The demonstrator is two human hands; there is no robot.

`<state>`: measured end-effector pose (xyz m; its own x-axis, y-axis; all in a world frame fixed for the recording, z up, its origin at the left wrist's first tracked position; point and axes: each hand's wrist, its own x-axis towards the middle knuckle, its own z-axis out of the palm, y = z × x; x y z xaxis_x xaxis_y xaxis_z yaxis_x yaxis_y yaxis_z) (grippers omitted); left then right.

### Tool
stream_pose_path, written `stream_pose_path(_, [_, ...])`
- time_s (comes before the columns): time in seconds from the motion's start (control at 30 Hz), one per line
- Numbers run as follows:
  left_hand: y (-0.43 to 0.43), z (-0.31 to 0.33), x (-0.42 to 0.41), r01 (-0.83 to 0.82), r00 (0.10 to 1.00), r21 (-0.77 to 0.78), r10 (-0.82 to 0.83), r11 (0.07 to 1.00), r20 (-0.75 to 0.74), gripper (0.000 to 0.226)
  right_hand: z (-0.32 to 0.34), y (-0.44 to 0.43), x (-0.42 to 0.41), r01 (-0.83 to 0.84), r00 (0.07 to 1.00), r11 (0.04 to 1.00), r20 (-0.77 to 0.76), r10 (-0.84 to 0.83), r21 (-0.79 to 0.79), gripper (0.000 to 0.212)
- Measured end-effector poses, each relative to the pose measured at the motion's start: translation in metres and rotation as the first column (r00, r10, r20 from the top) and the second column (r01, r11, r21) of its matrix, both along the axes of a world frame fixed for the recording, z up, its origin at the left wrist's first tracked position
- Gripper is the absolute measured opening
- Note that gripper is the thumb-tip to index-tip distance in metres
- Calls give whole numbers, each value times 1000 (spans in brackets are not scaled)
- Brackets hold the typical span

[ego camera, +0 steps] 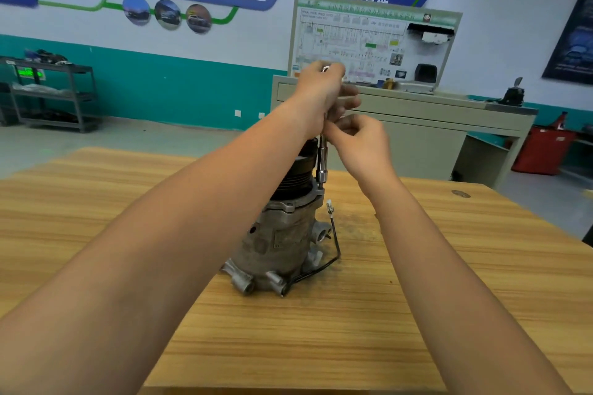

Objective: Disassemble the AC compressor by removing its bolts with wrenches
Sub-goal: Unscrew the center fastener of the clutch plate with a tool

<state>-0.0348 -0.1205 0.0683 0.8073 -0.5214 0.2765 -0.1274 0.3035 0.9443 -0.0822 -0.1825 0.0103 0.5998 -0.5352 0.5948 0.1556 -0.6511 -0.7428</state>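
Observation:
A grey metal AC compressor [282, 240] stands upright on the wooden table [385, 314], its black pulley [296, 178] on top. A socket wrench with a long extension [322, 163] rises vertically from a bolt on the compressor's upper flange. My left hand [321, 90] grips the wrench head at the top. My right hand [356, 141] pinches the extension shaft just below, with fingers curled around it. A black wire with a white connector [333, 234] hangs down the compressor's right side.
Behind the table stands a beige cabinet [417, 125] carrying a wiring-diagram training board [369, 38]. A metal shelf rack [54, 93] sits at the far left by the teal wall. A red box [542, 151] is on the floor at right.

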Motion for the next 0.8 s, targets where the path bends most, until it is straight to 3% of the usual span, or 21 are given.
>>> stream_pose_path(0.13, [0,1,5,84,984,-123,-102,989,-147,6,-2,-2,-2,-30,998,998,49,32,-48,18])
stream_pose_path(0.23, [7,-1,7,156,941,-278,-228,948,-249,9,-6,-2,-4,-127,990,991,73,125,33,13])
stream_pose_path(0.33, [16,-6,10,200,920,-364,-302,909,-248,18,-8,-2,-5,-173,983,984,74,169,47,11])
stream_pose_path(0.43, [27,-13,11,217,944,-331,-284,918,-169,17,-5,-2,-4,-160,987,985,36,158,58,13])
stream_pose_path(0.53, [33,-13,11,91,996,-195,-91,977,11,13,-4,-1,-3,-106,994,994,-12,106,6,17])
stream_pose_path(0.6, [32,-10,7,-74,970,-77,89,994,226,16,-4,2,-3,-69,998,995,-8,68,-73,20])
stream_pose_path(0.67, [30,-10,-1,-192,846,17,157,981,509,13,-5,6,-3,-16,1000,981,-20,12,-192,23])
stream_pose_path(0.73, [27,-12,-8,-234,672,164,37,958,739,12,-6,5,-4,60,997,954,-35,-73,-294,21])
stream_pose_path(0.8, [25,-10,-13,-221,575,301,-125,928,809,26,-6,1,-8,106,991,941,-42,-126,-322,28])
